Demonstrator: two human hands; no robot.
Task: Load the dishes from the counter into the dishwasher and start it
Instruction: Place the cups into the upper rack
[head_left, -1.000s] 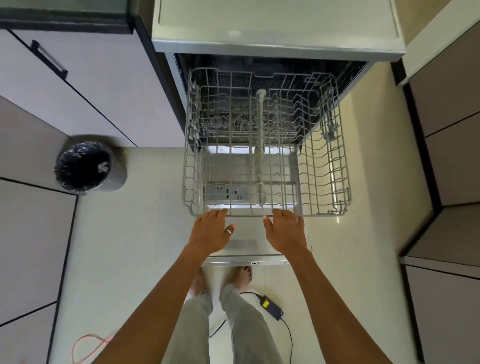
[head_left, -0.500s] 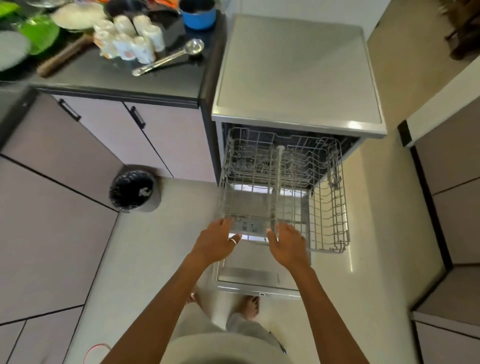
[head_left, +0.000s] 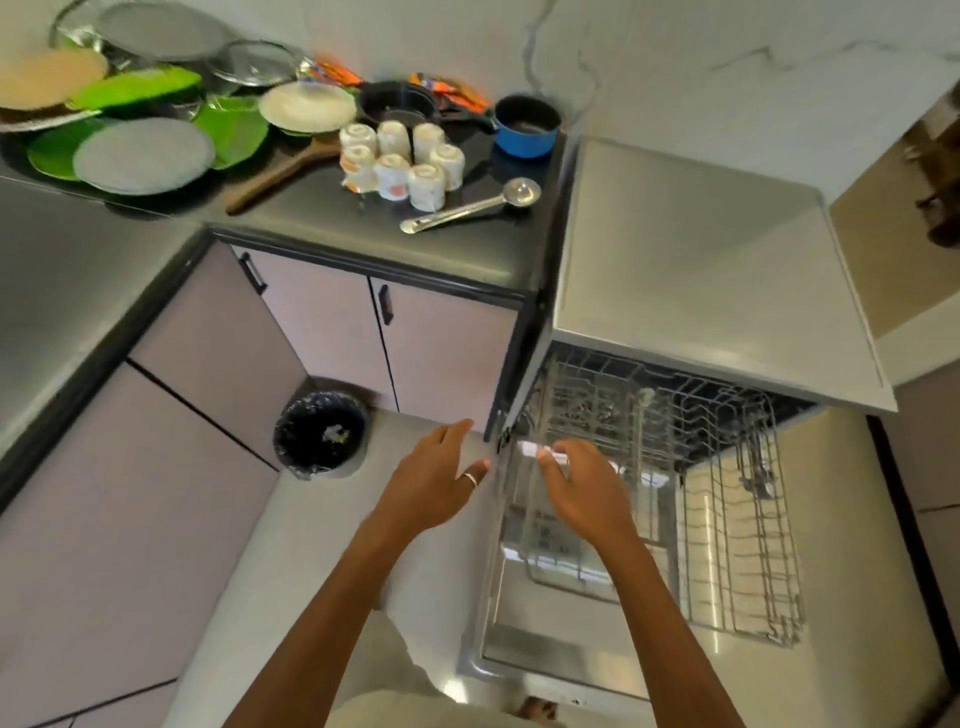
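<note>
The dishwasher (head_left: 696, 270) stands open at the right, its door (head_left: 550, 654) folded down and an empty wire rack (head_left: 727, 519) pulled out over it. My left hand (head_left: 436, 480), wearing a ring, hovers open in the air left of the rack. My right hand (head_left: 587, 488) hangs open above the rack's left part, holding nothing. On the dark counter (head_left: 322, 218) lie green and grey plates (head_left: 140, 153), several upturned white cups (head_left: 400, 161), a steel ladle (head_left: 467, 205), a blue pot (head_left: 527, 127), a black pan (head_left: 400, 106) and a wooden-handled utensil (head_left: 275, 174).
A bin with a black liner (head_left: 322, 434) stands on the floor in the corner by the cabinets (head_left: 363, 332). Glass lids and a strainer (head_left: 244, 62) sit at the back of the counter. More cabinet fronts close in at the far right.
Both hands have let go of the rack's front edge and lifted clear, shifting left. My view has swung up and left, bringing the counter and its dishes into sight.
</note>
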